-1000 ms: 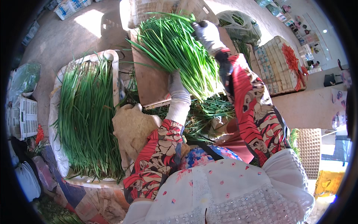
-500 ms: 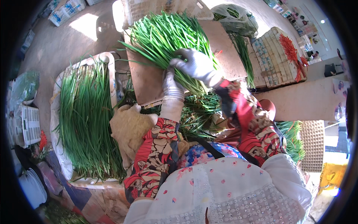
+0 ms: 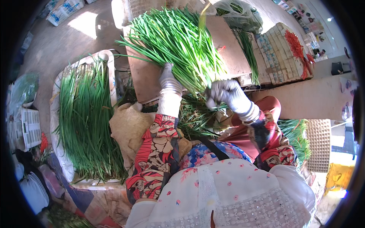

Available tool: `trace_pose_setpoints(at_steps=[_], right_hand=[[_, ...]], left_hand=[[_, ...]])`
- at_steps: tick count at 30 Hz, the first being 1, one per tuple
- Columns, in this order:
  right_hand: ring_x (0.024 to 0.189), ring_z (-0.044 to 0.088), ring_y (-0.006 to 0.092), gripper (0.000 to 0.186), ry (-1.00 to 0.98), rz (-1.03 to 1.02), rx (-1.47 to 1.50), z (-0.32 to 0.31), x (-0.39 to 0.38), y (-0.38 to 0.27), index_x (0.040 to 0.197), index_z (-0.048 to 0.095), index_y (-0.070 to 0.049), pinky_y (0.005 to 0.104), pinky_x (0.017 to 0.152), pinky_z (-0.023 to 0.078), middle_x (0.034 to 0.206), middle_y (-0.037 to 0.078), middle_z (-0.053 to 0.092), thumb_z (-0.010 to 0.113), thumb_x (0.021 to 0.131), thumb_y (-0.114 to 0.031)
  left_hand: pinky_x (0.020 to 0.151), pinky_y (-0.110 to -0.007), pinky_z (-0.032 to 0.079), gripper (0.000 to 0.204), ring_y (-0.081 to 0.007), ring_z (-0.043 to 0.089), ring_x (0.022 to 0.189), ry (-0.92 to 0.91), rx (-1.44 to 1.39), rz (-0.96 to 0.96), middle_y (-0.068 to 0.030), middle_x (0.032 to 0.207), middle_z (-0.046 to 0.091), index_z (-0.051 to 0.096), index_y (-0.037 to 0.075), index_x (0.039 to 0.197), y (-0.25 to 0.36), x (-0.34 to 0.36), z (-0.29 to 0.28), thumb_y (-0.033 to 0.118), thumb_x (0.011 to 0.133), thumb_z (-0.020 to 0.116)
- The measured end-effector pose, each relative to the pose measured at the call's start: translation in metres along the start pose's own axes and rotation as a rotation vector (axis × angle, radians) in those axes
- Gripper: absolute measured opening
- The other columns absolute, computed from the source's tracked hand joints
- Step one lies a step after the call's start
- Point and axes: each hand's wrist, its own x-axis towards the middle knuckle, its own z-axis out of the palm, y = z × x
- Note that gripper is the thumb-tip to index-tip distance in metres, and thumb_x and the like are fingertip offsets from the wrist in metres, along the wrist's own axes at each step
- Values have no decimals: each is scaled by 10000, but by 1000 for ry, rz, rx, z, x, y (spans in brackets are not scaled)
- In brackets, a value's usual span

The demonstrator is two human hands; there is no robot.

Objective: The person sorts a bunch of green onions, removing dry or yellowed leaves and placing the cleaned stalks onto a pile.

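Observation:
A loose bundle of garlic chives (image 3: pixel 178 41) lies across a brown board, leaf tips toward the upper left and pale stem ends toward me. At its near left edge is my left hand (image 3: pixel 169 80), in a grey-white glove, closed on the stems with its fingertips partly hidden beneath them. My right hand (image 3: pixel 229 95), gloved alike, is just beyond the stem ends on the near right. Its fingers are curled in and blurred by motion; whatever they hold cannot be made out. A blurred yellowish strip (image 3: pixel 203 18) shows over the far leaves.
A white crate (image 3: pixel 111 72) full of chives stands at left. The brown board (image 3: pixel 142 78) lies before me, with a plastic basket (image 3: pixel 152 7) behind it. Trimmed leaves (image 3: pixel 195 117) lie below. Red ties (image 3: pixel 294 43) rest on a stack of boxes at right.
My right hand has drawn back off the bundle toward me and the right. My left hand has shifted slightly left. The bundle's stems are spread wider, and a yellowish strip has appeared above it.

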Motion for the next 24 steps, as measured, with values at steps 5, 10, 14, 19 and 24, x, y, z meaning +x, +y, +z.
trace_pose_setpoints(at_steps=[5,10,14,19,24], right_hand=[[785,672,307,319,-493,451,-1020,-16,-2,-23,1144,664,-133,362,735,529,888,129,694,652,859,-277],[801,665,327,464,278,2,-1312,10,50,-11,1066,604,-68,403,653,533,872,189,649,664,815,-454],[747,656,365,430,176,296,-1384,15,105,19,1002,621,-87,455,694,518,825,175,656,689,787,-453],[658,654,314,270,268,-16,-1412,20,100,20,953,613,-111,429,617,521,704,124,639,653,827,-347],[553,622,291,199,16,-263,-1517,32,93,40,966,578,-121,439,509,488,633,76,600,635,833,-258]], left_hand=[[790,-453,560,328,-248,627,978,-21,46,421,-80,1101,633,549,75,1211,-3,8,-14,204,910,571],[781,-357,530,267,-183,612,885,15,155,449,-60,1050,645,554,62,1195,-14,-6,8,132,938,544],[836,-313,489,283,-173,597,931,31,255,531,-60,1085,640,552,49,1209,-10,-2,0,147,945,565],[834,-456,531,657,-274,609,1010,-92,213,413,-111,1193,603,460,88,1307,-2,5,-14,591,890,527],[714,-430,579,696,-292,637,947,28,185,369,-149,1171,590,439,75,1324,-8,-11,3,451,816,731]])
